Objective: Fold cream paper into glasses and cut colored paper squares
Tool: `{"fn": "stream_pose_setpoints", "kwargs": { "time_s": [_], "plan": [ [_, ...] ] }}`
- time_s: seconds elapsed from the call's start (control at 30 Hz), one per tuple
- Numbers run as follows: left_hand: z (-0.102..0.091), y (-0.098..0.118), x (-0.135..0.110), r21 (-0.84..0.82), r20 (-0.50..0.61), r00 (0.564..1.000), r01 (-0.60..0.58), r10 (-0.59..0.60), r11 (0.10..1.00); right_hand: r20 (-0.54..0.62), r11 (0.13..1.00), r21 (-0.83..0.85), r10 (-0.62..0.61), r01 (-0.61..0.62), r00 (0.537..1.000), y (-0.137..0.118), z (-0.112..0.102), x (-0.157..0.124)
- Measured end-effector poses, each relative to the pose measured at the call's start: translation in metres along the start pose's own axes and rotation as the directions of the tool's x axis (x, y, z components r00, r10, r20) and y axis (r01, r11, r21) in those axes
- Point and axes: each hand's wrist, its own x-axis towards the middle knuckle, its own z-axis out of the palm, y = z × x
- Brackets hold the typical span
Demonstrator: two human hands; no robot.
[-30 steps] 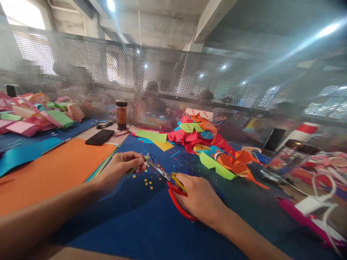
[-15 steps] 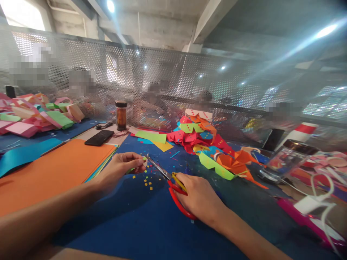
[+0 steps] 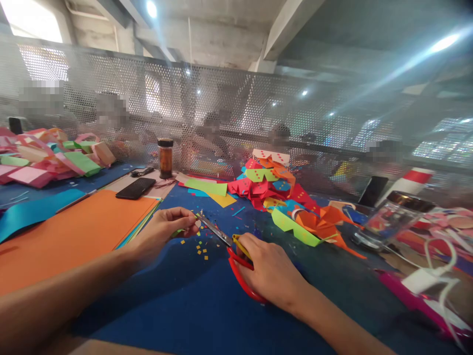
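Observation:
My right hand is closed in the red handles of a pair of scissors, low over the blue table. The metal blades point up and left toward my left hand. That hand pinches a thin green paper strip at the blade tips. Several tiny yellow and green paper squares lie scattered on the table under the blades.
A stack of orange sheets lies at left with a black phone behind it. A dark-lidded jar, a pile of folded coloured paper, green and orange pieces and a tipped glass jar stand beyond. Other people sit behind the perforated screen.
The scissors and my right hand have shifted slightly left toward the strip. More small cut squares lie on the table than one second ago.

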Motion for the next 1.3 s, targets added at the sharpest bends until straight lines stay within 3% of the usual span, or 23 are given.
{"fn": "stream_pose_setpoints", "kwargs": {
  "time_s": [1.3],
  "plan": [
    [0.0029,0.0022,-0.0031,0.033,0.007,1.000,0.012,-0.013,0.999,0.037,1.000,0.017,0.012,-0.012,0.999,-0.0005,-0.0007,0.0006]
  ]
}}
